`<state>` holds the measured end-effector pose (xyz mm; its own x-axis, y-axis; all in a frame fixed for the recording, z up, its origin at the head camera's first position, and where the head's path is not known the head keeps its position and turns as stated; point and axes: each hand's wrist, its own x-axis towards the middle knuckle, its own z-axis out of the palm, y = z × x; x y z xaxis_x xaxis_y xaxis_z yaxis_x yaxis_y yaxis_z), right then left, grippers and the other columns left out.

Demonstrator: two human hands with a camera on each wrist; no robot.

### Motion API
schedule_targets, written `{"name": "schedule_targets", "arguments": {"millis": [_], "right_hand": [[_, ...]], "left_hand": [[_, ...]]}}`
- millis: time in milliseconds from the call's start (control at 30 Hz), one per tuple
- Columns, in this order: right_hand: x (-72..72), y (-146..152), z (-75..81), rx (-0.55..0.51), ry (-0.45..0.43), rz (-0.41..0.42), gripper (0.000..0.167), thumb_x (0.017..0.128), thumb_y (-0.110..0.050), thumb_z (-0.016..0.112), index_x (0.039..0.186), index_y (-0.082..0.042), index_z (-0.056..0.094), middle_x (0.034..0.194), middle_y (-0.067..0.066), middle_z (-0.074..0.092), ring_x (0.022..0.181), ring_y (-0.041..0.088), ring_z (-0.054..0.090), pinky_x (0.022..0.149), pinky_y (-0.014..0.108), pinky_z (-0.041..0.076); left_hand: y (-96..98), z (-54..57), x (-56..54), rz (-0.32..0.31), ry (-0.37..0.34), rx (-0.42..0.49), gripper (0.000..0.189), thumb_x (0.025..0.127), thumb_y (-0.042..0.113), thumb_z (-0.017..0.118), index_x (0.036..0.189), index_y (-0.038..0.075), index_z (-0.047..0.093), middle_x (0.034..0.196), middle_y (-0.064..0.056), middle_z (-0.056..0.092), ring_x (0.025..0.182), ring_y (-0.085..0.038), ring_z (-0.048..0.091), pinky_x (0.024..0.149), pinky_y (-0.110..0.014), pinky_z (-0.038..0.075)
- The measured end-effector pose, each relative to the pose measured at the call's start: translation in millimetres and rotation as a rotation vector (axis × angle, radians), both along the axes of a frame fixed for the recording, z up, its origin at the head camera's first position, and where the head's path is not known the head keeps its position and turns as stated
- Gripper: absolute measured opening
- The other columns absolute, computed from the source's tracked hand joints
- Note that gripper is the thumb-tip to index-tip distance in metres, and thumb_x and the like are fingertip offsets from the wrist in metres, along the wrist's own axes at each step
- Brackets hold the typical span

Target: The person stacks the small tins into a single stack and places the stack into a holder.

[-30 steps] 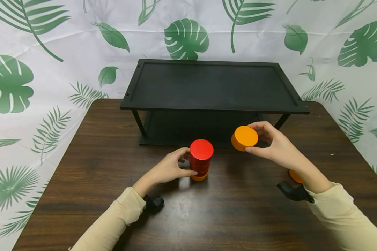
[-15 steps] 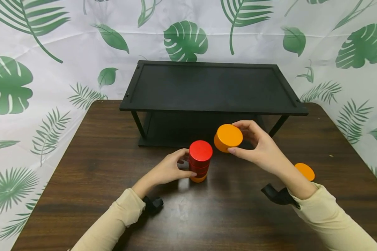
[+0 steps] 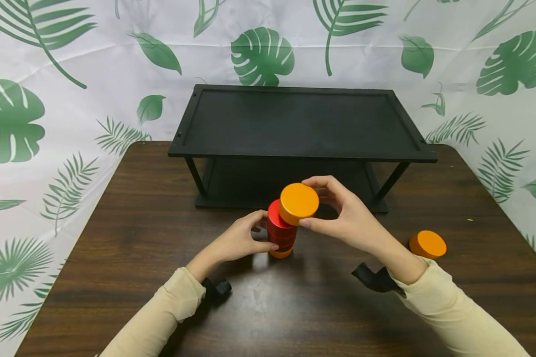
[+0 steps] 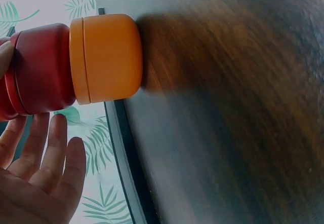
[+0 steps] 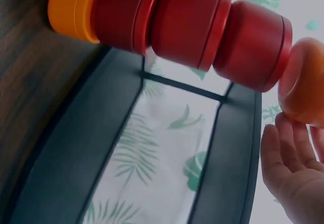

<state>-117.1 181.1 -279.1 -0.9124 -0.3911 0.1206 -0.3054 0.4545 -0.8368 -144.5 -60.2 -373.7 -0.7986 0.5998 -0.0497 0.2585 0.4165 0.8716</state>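
Observation:
A column of round lidded tins stands on the table, an orange tin (image 4: 112, 57) at its base and three red tins (image 5: 190, 24) above. My left hand (image 3: 238, 240) holds the column from the left, thumb in front and fingers behind the red tins. Another orange tin (image 3: 299, 204) is in my right hand (image 3: 350, 218), pinched between thumb and fingers over the top red tin, a little to its right. In the right wrist view this tin is at or very near the top red lid; whether they touch I cannot tell.
A black two-tier shelf (image 3: 295, 121) stands just behind the column. One more orange tin (image 3: 429, 244) sits on the brown wooden table (image 3: 129, 238), beside my right forearm. Leaf-printed cloth (image 3: 80, 44) hangs behind the table.
My right hand has carried its orange tin leftward, from right of the column to over its top. The orange tin by the right forearm has come into fuller view. My left hand stays put.

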Motion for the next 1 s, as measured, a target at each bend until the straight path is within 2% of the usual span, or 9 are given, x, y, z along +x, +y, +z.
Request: {"name": "schedule_targets", "arguments": {"millis": [67, 167, 267, 333, 600, 1000], "right_hand": [[-0.6, -2.7, -1.9, -0.002, -0.003, 0.004, 0.058, 0.081, -0.013, 0.076, 0.131, -0.013, 0.046, 0.123, 0.002, 0.055, 0.112, 0.017, 0.054, 0.098, 0.016, 0.044], [-1.0, -6.2, -4.7, -0.010, -0.011, 0.011, 0.059, 0.081, -0.013, 0.076, 0.131, -0.013, 0.047, 0.123, 0.002, 0.056, 0.112, 0.018, 0.055, 0.102, 0.029, 0.046], [-1.0, -9.0, -6.4, -0.023, -0.019, 0.019, 0.059, 0.081, -0.013, 0.076, 0.132, -0.013, 0.047, 0.123, 0.003, 0.056, 0.114, 0.019, 0.054, 0.105, 0.044, 0.045], [-1.1, -10.3, -7.0, -0.031, -0.022, 0.027, 0.059, 0.081, -0.012, 0.076, 0.132, -0.013, 0.047, 0.124, 0.004, 0.056, 0.116, 0.021, 0.054, 0.105, 0.048, 0.043], [-2.7, -11.4, -8.3, -0.043, -0.035, 0.033, 0.059, 0.082, -0.014, 0.075, 0.134, -0.015, 0.046, 0.125, 0.004, 0.056, 0.116, 0.021, 0.054, 0.106, 0.050, 0.043], [-4.5, -11.0, -9.5, -0.055, -0.036, 0.049, 0.060, 0.083, -0.013, 0.074, 0.136, -0.014, 0.045, 0.126, 0.004, 0.056, 0.114, 0.019, 0.055, 0.105, 0.046, 0.044]], "left_hand": [[-0.3, 0.0, 0.3, 0.000, -0.002, -0.001, 0.056, 0.082, 0.021, 0.076, 0.130, 0.011, 0.050, 0.127, -0.004, 0.060, 0.113, -0.021, 0.058, 0.102, -0.042, 0.047], [-0.7, 0.2, 1.0, -0.005, -0.001, -0.002, 0.055, 0.082, 0.022, 0.075, 0.130, 0.010, 0.050, 0.126, -0.005, 0.060, 0.113, -0.022, 0.058, 0.102, -0.042, 0.047], [-0.9, 0.5, 1.1, -0.010, -0.002, -0.001, 0.055, 0.083, 0.023, 0.075, 0.130, 0.010, 0.050, 0.127, -0.006, 0.060, 0.113, -0.023, 0.058, 0.102, -0.043, 0.047], [-0.9, 0.8, 1.0, -0.013, -0.002, -0.001, 0.056, 0.083, 0.023, 0.075, 0.131, 0.010, 0.049, 0.127, -0.006, 0.059, 0.113, -0.023, 0.058, 0.102, -0.043, 0.047], [-0.4, 3.0, 0.2, -0.024, 0.002, 0.003, 0.056, 0.084, 0.022, 0.074, 0.132, 0.009, 0.048, 0.128, -0.007, 0.059, 0.113, -0.023, 0.058, 0.102, -0.043, 0.047], [-0.4, 2.1, -1.0, -0.025, -0.006, 0.007, 0.056, 0.083, 0.022, 0.074, 0.132, 0.010, 0.049, 0.128, -0.006, 0.059, 0.113, -0.023, 0.058, 0.102, -0.043, 0.047]]}}
